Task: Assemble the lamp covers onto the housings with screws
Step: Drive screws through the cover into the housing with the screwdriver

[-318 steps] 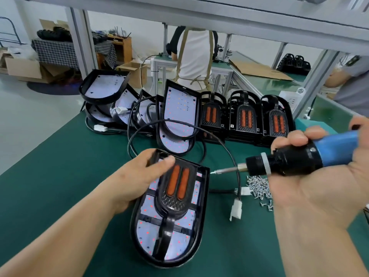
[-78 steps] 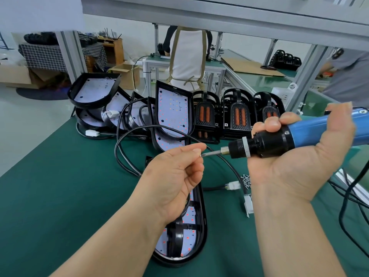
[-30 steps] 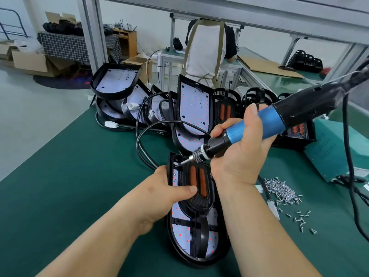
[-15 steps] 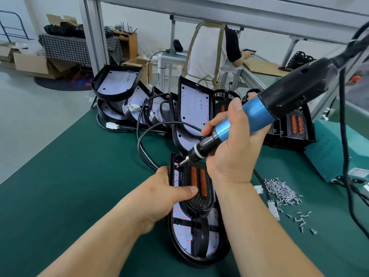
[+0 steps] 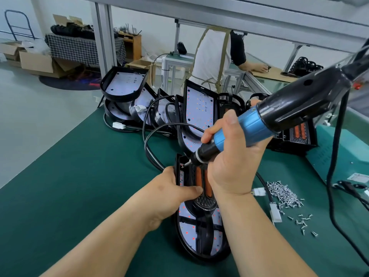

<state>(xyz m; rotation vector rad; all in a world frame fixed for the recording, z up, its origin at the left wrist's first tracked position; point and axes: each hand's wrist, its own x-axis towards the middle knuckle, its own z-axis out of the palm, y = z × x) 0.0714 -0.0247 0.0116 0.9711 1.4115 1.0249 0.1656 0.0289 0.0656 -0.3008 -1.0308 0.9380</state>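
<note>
A black lamp housing (image 5: 199, 236) with a white LED board lies flat on the green mat in front of me. On it sits a black cover (image 5: 201, 186) with two orange strips. My left hand (image 5: 175, 193) grips the housing's left edge, thumb lying across the cover. My right hand (image 5: 231, 156) grips a blue and black electric screwdriver (image 5: 269, 120), tilted down to the left. Its bit tip (image 5: 184, 164) touches the housing's top left corner. A pile of small silver screws (image 5: 283, 193) lies to the right.
Several open housings (image 5: 127, 84) with black cables (image 5: 151, 136) are stacked at the back left. Finished lamps (image 5: 299, 134) stand at the back right. A white connector (image 5: 275, 213) lies beside the screws. A teal box (image 5: 339, 152) sits at right. A person in an apron (image 5: 213, 56) works behind.
The screwdriver has tilted steeper and its bit has come down onto the housing's top left corner. My left hand stays gripping the housing's left edge.
</note>
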